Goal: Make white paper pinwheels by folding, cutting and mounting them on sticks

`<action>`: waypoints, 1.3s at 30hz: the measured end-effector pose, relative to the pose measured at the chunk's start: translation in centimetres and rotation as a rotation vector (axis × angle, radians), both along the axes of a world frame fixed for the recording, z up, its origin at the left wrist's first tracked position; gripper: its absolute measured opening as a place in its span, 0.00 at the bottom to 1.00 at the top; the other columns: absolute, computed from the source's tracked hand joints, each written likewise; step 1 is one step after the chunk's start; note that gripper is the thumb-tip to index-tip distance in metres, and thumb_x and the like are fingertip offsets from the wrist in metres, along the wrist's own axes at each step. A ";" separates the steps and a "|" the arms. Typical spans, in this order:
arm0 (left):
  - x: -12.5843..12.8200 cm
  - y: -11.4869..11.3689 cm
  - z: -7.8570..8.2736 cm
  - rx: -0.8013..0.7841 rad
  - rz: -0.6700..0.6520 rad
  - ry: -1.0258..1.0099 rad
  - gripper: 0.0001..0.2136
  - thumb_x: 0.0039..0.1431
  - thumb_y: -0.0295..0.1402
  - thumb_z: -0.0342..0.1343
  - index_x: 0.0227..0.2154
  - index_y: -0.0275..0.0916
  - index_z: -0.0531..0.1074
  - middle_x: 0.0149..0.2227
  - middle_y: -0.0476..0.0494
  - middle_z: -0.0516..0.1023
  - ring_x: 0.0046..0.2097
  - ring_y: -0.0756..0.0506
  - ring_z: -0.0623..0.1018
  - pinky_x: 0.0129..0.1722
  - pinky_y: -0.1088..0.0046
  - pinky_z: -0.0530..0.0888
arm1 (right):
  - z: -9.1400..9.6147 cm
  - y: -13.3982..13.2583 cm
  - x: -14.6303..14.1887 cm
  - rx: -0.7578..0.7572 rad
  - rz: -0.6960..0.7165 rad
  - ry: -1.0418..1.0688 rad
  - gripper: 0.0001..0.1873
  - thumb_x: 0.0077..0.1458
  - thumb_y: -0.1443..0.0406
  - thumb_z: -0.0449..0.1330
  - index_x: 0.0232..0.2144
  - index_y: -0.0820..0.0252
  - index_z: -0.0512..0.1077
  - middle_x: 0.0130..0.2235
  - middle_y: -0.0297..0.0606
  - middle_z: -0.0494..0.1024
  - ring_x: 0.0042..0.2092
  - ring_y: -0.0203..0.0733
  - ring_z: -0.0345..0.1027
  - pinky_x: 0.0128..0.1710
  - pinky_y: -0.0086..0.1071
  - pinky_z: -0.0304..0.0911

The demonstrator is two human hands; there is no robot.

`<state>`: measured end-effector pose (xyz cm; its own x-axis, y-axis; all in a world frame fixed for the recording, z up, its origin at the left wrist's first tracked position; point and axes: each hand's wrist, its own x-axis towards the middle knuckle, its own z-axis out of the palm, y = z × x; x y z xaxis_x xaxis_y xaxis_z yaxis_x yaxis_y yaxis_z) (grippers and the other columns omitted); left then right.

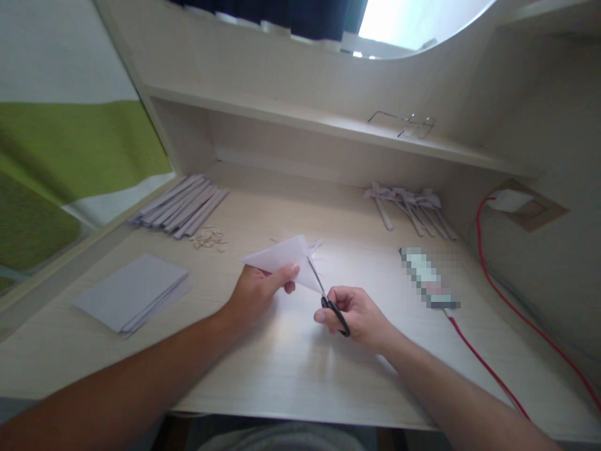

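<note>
A folded sheet of white paper (282,254) is pinched in my left hand (267,285), with the thumb on top and the fingers underneath. My right hand (354,313) grips black-handled scissors (335,311), thumb and fingers at the loops. The scissor blades lie along the right side of the paper, touching it; how far they are parted I cannot tell. Behind the paper, a few thin white paper scraps (317,252) show on the desk, partly hidden by it.
On the desk (282,388), a stack of paper (136,291) and rolled paper sticks (181,207) lie left, beside small tan bits (210,239). Paper pinwheel-like pieces (413,203) lie back right. A phone (429,279) with a red cable (486,363) is right. Glasses (417,126) rest on the shelf (282,116).
</note>
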<state>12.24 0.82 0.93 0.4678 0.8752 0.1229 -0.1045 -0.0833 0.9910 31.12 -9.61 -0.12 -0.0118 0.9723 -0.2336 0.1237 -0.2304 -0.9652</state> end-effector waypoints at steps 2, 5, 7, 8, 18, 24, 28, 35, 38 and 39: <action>0.0 0.0 0.1 0.005 0.003 0.010 0.15 0.57 0.37 0.63 0.18 0.38 0.72 0.23 0.48 0.76 0.29 0.48 0.75 0.33 0.72 0.72 | 0.0 0.0 0.0 0.002 0.001 -0.003 0.23 0.46 0.53 0.74 0.21 0.60 0.68 0.19 0.29 0.70 0.23 0.32 0.55 0.25 0.30 0.48; -0.2 -0.2 0.2 0.013 0.016 0.035 0.14 0.56 0.38 0.63 0.18 0.38 0.72 0.23 0.48 0.75 0.28 0.48 0.75 0.33 0.72 0.72 | 0.1 0.1 -0.1 -0.011 0.012 0.031 0.23 0.46 0.52 0.74 0.22 0.60 0.68 0.20 0.29 0.70 0.22 0.31 0.55 0.24 0.29 0.48; -0.3 -0.4 0.1 0.018 0.021 0.071 0.14 0.55 0.39 0.63 0.19 0.38 0.73 0.23 0.48 0.76 0.28 0.47 0.75 0.33 0.72 0.72 | 0.2 0.0 -0.1 -0.028 0.018 0.070 0.23 0.46 0.52 0.74 0.22 0.60 0.68 0.20 0.29 0.70 0.22 0.31 0.55 0.23 0.29 0.47; -0.3 -0.4 0.0 0.016 0.020 0.095 0.14 0.55 0.39 0.64 0.20 0.38 0.73 0.23 0.48 0.76 0.29 0.47 0.75 0.33 0.72 0.72 | 0.2 0.0 -0.1 -0.034 0.020 0.087 0.24 0.46 0.51 0.74 0.23 0.60 0.67 0.20 0.28 0.70 0.22 0.30 0.55 0.23 0.28 0.47; -0.3 -0.9 -0.6 0.001 -0.037 0.154 0.14 0.54 0.41 0.64 0.20 0.38 0.75 0.24 0.46 0.79 0.30 0.45 0.78 0.33 0.71 0.73 | 0.1 -0.1 -0.1 0.001 0.046 0.124 0.24 0.47 0.51 0.74 0.27 0.60 0.67 0.24 0.26 0.64 0.25 0.30 0.53 0.25 0.29 0.45; -0.1 -0.9 -0.5 -0.002 -0.029 0.151 0.13 0.54 0.41 0.64 0.20 0.38 0.75 0.24 0.46 0.79 0.30 0.45 0.78 0.33 0.71 0.74 | 0.1 0.0 -0.1 0.001 0.027 0.111 0.24 0.47 0.51 0.74 0.24 0.59 0.66 0.21 0.25 0.64 0.23 0.30 0.51 0.24 0.29 0.44; -0.1 -0.9 -0.5 -0.012 -0.035 0.151 0.14 0.54 0.41 0.64 0.20 0.38 0.75 0.24 0.47 0.78 0.30 0.46 0.77 0.33 0.71 0.73 | -0.3 0.0 0.1 0.020 0.016 0.054 0.23 0.49 0.52 0.73 0.23 0.59 0.66 0.21 0.27 0.67 0.23 0.31 0.53 0.24 0.29 0.46; -0.1 -0.8 -0.6 -0.008 -0.039 0.153 0.14 0.55 0.40 0.64 0.20 0.38 0.74 0.24 0.47 0.78 0.30 0.46 0.77 0.33 0.71 0.73 | -0.5 -0.1 0.0 0.020 0.000 0.030 0.23 0.48 0.52 0.73 0.22 0.59 0.67 0.21 0.28 0.70 0.24 0.32 0.56 0.25 0.30 0.48; -0.2 -0.9 -0.5 0.032 -0.055 0.164 0.13 0.56 0.39 0.64 0.21 0.38 0.75 0.25 0.47 0.79 0.30 0.46 0.77 0.32 0.72 0.73 | -0.2 -0.2 -0.1 0.007 0.006 0.058 0.23 0.49 0.52 0.73 0.23 0.59 0.67 0.21 0.27 0.67 0.24 0.31 0.53 0.25 0.29 0.46; -0.2 -1.0 -0.5 0.052 -0.062 0.171 0.12 0.56 0.39 0.63 0.21 0.38 0.75 0.25 0.47 0.79 0.30 0.46 0.77 0.32 0.72 0.73 | -0.1 -0.2 -0.1 0.004 0.008 0.073 0.23 0.48 0.51 0.73 0.24 0.59 0.67 0.22 0.26 0.66 0.24 0.31 0.52 0.25 0.29 0.45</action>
